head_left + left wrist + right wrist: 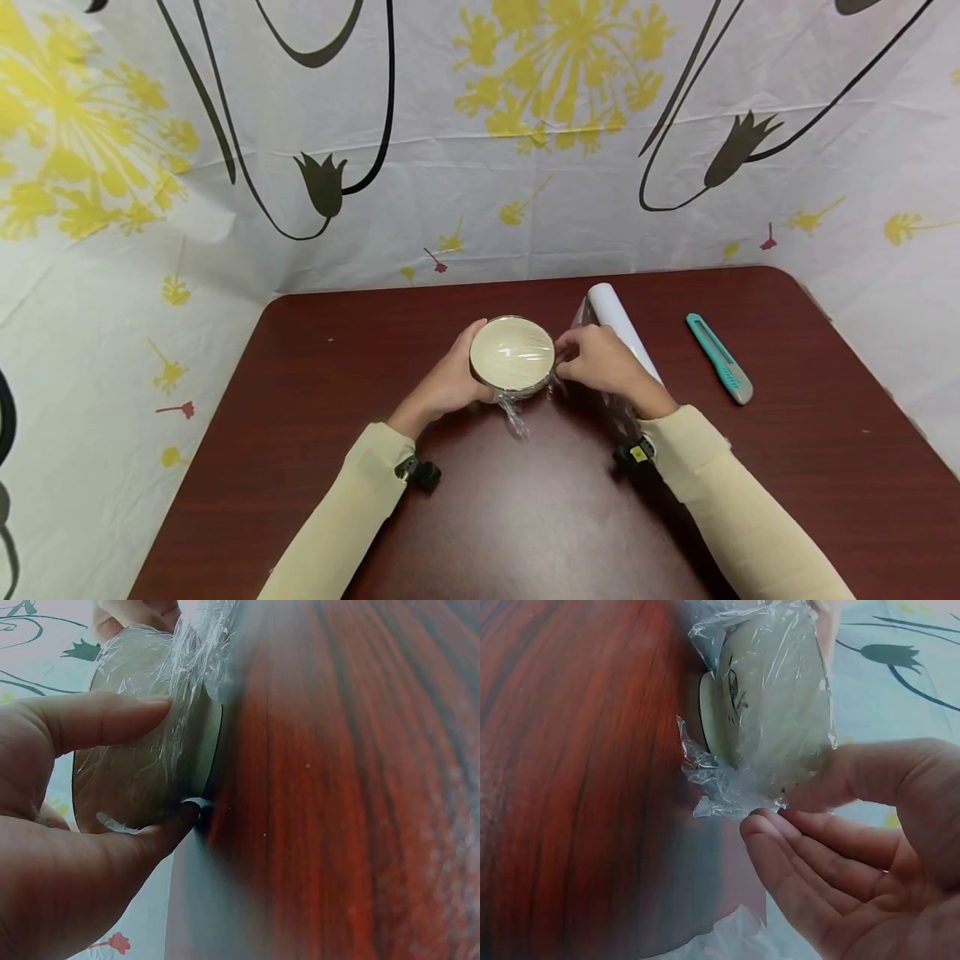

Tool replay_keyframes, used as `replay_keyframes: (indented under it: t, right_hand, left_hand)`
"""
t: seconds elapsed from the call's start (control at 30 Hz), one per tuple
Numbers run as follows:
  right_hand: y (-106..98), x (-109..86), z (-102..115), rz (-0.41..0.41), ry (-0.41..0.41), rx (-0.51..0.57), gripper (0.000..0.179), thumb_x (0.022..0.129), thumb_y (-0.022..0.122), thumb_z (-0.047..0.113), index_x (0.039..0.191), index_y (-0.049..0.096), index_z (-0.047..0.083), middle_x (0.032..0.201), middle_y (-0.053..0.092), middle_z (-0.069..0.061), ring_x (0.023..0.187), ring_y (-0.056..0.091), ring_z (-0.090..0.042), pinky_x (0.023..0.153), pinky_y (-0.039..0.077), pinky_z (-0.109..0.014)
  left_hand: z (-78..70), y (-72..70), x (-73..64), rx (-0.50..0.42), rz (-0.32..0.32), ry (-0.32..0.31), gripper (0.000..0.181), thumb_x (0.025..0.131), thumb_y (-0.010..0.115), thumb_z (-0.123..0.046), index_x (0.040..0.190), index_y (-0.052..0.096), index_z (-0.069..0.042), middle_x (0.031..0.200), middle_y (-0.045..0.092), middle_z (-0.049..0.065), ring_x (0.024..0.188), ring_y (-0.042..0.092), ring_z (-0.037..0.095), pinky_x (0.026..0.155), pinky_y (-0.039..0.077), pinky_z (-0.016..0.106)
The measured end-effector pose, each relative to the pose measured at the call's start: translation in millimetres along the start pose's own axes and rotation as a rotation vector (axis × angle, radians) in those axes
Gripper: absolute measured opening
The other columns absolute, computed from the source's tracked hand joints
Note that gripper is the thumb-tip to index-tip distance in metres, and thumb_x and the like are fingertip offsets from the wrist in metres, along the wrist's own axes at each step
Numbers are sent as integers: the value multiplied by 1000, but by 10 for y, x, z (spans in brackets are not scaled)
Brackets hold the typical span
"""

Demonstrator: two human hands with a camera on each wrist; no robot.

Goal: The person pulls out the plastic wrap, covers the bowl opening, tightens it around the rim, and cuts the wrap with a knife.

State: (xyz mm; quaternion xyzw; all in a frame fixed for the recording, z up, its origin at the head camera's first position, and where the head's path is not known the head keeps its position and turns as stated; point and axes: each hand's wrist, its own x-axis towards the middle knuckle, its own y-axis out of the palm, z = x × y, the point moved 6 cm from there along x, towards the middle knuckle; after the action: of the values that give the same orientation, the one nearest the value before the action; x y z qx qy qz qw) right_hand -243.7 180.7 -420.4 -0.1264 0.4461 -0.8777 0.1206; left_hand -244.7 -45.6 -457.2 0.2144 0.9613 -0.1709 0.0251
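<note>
A cream bowl [513,354] stands on the table with clear cling film [712,787] stretched over its top. Loose film hangs crumpled around its side and base. My left hand [453,379] grips the bowl from the left; in the left wrist view its thumb lies over the film on the bowl's side and a finger reaches low near the base. At the bowl's right side, my right hand [600,358] pinches the film edge between thumb and fingertips, seen closely in the right wrist view. Bunched film [514,417] trails off the bowl's front.
A white roll [624,325] of film lies behind and beside my right hand, with a loose sheet by it. Farther right rests a teal box cutter [718,358]. The dark red table [360,350] meets a patterned cloth wall [525,217] at the back.
</note>
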Motion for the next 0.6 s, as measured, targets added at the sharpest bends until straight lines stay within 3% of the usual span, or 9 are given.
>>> replay_keyframes:
  t: [0.13, 0.37, 0.6]
  right_hand:
    - [13, -27, 12, 17, 22, 4, 18, 79, 84, 10, 95, 79, 5, 81, 76, 3, 76, 70, -12, 75, 58, -36]
    - [31, -18, 15, -36, 35, -40, 17, 77, 88, 8, 87, 75, 8, 74, 71, 5, 71, 65, -14, 72, 56, -38]
    - [-55, 64, -8, -24, -21, -62, 14, 82, 75, -5, 91, 79, 5, 80, 77, 1, 78, 73, -18, 78, 60, -44]
  left_hand:
    - [-1, 8, 8, -6, 8, 3, 129, 72, 85, 18, 177, 19, -16, 172, 30, 20, 91, 65, 34, 56, 59, 39]
    - [15, 0, 20, -12, 19, 14, 129, 70, 83, 19, 177, 19, -14, 170, 34, 23, 93, 64, 35, 55, 58, 40]
    - [20, -3, 6, -11, 25, 3, 129, 71, 84, 18, 177, 18, -15, 172, 32, 22, 89, 64, 33, 56, 58, 40]
